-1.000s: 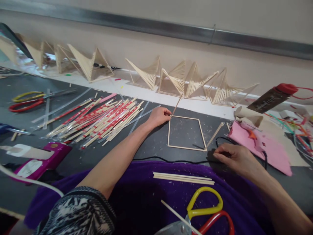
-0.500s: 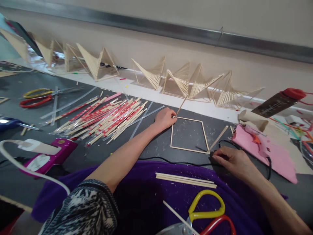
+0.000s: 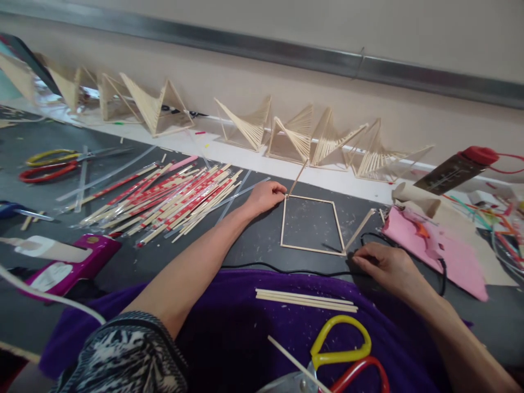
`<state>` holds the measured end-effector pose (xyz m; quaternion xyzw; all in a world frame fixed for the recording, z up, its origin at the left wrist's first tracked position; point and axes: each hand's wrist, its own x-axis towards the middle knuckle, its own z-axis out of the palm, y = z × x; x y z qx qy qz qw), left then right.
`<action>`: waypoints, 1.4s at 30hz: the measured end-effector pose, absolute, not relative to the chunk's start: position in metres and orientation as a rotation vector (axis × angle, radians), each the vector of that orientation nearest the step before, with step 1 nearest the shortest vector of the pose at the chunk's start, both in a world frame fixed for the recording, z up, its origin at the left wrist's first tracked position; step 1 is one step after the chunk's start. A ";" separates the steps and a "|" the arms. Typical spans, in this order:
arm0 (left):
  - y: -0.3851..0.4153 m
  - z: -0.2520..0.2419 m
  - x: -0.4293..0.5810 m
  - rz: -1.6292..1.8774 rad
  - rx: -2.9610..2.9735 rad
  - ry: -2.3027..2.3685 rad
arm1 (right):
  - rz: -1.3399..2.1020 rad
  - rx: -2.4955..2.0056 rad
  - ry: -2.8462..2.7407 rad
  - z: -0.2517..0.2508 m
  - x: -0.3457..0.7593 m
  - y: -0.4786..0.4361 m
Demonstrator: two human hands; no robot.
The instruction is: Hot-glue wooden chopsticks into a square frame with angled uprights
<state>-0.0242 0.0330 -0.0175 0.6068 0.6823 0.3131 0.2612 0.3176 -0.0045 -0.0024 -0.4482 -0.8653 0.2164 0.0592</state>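
Observation:
A square frame of thin wooden sticks (image 3: 310,249) lies flat on the dark table. My left hand (image 3: 265,195) is closed in a pinch on a slanted stick (image 3: 297,178) that rises from the frame's far left corner. My right hand (image 3: 385,264) rests at the frame's near right corner, fingers curled and pressed on the end of another slanted stick (image 3: 359,230). A black cable (image 3: 286,270) runs under that hand.
A pile of wrapped chopsticks (image 3: 172,199) lies to the left. Finished stick models (image 3: 301,136) line the wall. Loose sticks (image 3: 305,299) and yellow-red scissors (image 3: 341,349) rest on purple cloth (image 3: 229,327) near me. A pink cloth (image 3: 440,248) lies right, a magenta tool (image 3: 65,267) left.
The view shifted a little; both hands stay at their corners of the frame, holding the same sticks.

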 end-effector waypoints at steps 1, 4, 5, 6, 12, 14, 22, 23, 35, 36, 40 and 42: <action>0.033 -0.018 -0.025 0.875 1.579 1.814 | 0.653 -1.352 -2.614 -0.002 0.317 -0.004; 0.033 -0.019 -0.025 0.955 1.417 1.743 | 0.659 -1.336 -2.602 -0.003 0.316 -0.004; 0.033 -0.019 -0.025 0.975 1.379 1.731 | 0.661 -1.335 -2.600 -0.003 0.315 -0.005; 0.033 -0.019 -0.024 0.988 1.353 1.720 | 0.660 -1.336 -2.598 -0.004 0.315 -0.005; 0.032 -0.018 -0.027 0.974 1.433 1.675 | 0.622 -1.300 -2.620 -0.006 0.317 -0.005; 0.031 -0.018 -0.027 0.955 1.559 1.700 | 0.590 -1.299 -2.631 -0.007 0.318 -0.005; 0.035 -0.020 -0.012 0.830 1.919 1.982 | 0.477 -1.357 -2.598 -0.003 0.314 -0.007; 0.036 -0.020 -0.012 0.813 1.928 2.005 | 0.460 -1.378 -2.593 -0.002 0.313 -0.007; 0.035 -0.014 -0.017 0.770 1.794 1.969 | 0.453 -1.397 -2.565 -0.003 0.305 -0.009; 0.035 -0.014 -0.017 0.771 1.799 1.974 | 0.453 -1.392 -2.556 -0.003 0.305 -0.009; 0.036 -0.013 -0.017 0.776 1.794 1.972 | 0.539 -1.378 -2.485 -0.004 0.303 -0.009; 0.036 -0.013 -0.017 0.782 1.784 1.960 | 0.607 -1.369 -2.439 -0.005 0.302 -0.008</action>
